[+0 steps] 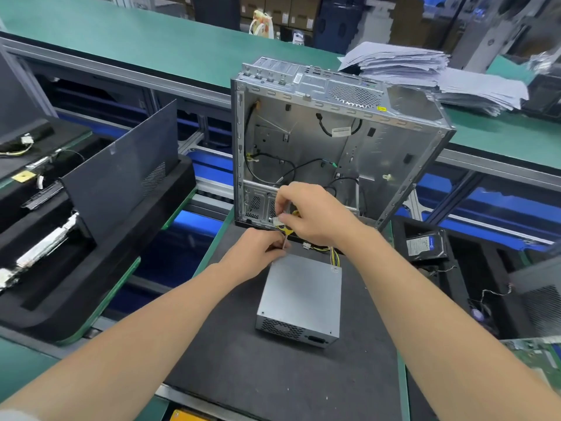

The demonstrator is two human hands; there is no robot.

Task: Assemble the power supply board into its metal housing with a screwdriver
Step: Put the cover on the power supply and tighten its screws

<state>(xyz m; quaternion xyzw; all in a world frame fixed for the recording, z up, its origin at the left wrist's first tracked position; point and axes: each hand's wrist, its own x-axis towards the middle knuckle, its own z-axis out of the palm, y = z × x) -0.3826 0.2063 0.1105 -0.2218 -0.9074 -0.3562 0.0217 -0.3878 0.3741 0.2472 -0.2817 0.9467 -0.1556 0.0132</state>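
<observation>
Lying flat near the middle of the desk (243,375), on its black mat, the grey power supply (300,294) has its vented end facing the near edge. Its yellow wires (334,253) leave the far end. The metal housing (303,141) stands upright at the desk's far edge with its open side facing the person, and black cables hang loose inside it. The power supply sits outside it, just in front.

Both hands meet between the two, above the supply's far left corner. The right hand (312,214) pinches a white connector (277,220) on the yellow wires between thumb and fingertips, in front of the housing's lower edge. The left hand (258,247) is curled, its fingertips pinching a thin grey strand (284,243) just below that connector. What the strand is cannot be told.

A hard drive (423,246) lies in a black tray past the desk's right edge. A dark panel (121,177) stands tilted to the left.
</observation>
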